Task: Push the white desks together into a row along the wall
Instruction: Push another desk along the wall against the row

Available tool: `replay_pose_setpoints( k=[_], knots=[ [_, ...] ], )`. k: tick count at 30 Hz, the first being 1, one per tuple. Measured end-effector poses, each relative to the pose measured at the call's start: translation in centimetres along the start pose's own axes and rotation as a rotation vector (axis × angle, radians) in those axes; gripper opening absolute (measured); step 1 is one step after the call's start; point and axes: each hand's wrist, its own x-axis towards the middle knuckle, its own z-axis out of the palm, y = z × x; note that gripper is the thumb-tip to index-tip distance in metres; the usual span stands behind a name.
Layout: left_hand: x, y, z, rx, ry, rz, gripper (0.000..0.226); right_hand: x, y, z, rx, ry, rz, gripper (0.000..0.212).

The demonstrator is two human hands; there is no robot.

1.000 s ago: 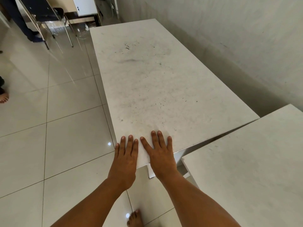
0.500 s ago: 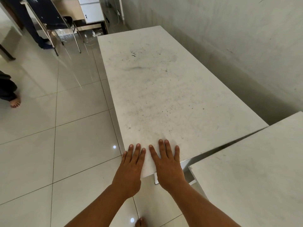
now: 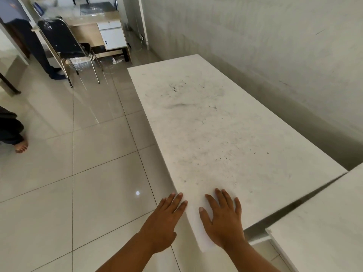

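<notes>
A long white desk (image 3: 216,130) with dark scuffs runs away from me, set at a slant to the grey wall (image 3: 265,46) on its right. Both my hands lie flat at its near left corner. My left hand (image 3: 163,226) rests with its fingertips on the desk's left edge, palm over the floor. My right hand (image 3: 222,218) lies palm down on the top, fingers spread. A second white desk (image 3: 324,228) fills the lower right, with a narrow dark gap between the two tops.
Glossy tiled floor (image 3: 78,183) spreads to the left. A black chair (image 3: 64,46) and a wooden desk with a white drawer unit (image 3: 113,36) stand at the far end. One person's legs (image 3: 45,55) are by the chair; another's bare foot (image 3: 20,147) is at the left edge.
The view has tilted up, so the far desk and chair now show. My left hand has slid to the desk's left edge. The gap between the two desks looks narrower.
</notes>
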Motion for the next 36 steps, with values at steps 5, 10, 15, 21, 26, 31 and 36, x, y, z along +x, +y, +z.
replay_pose_setpoints(
  k=[5,10,15,21,26,31,36],
  knots=[
    [-1.1,-7.8,-2.9,0.011,0.038,0.006,0.070,3.3,-6.3,1.3,0.042,-0.005,0.208,0.065],
    [-1.7,-14.9,-6.1,0.010,0.094,-0.021,0.063,7.2,-11.1,1.8,0.096,-0.007,0.291,0.055],
    [-0.1,-20.3,-9.0,-0.009,0.149,-0.039,0.062,11.6,-15.1,2.4,0.107,0.004,0.271,0.054],
    [4.3,-26.0,-12.1,-0.008,0.167,-0.033,0.062,17.8,-18.5,4.3,0.132,0.062,0.273,0.060],
    [9.7,-31.8,-15.3,0.023,0.164,-0.004,0.063,24.2,-20.3,6.3,0.127,0.118,0.333,0.062],
    [15.5,-37.2,-18.6,0.060,0.105,0.028,0.063,31.3,-22.1,7.4,0.139,0.139,0.391,0.063],
    [22.1,-41.2,-21.1,0.079,0.080,0.089,0.062,36.5,-22.6,7.9,0.118,0.151,0.459,0.061]
  ],
)
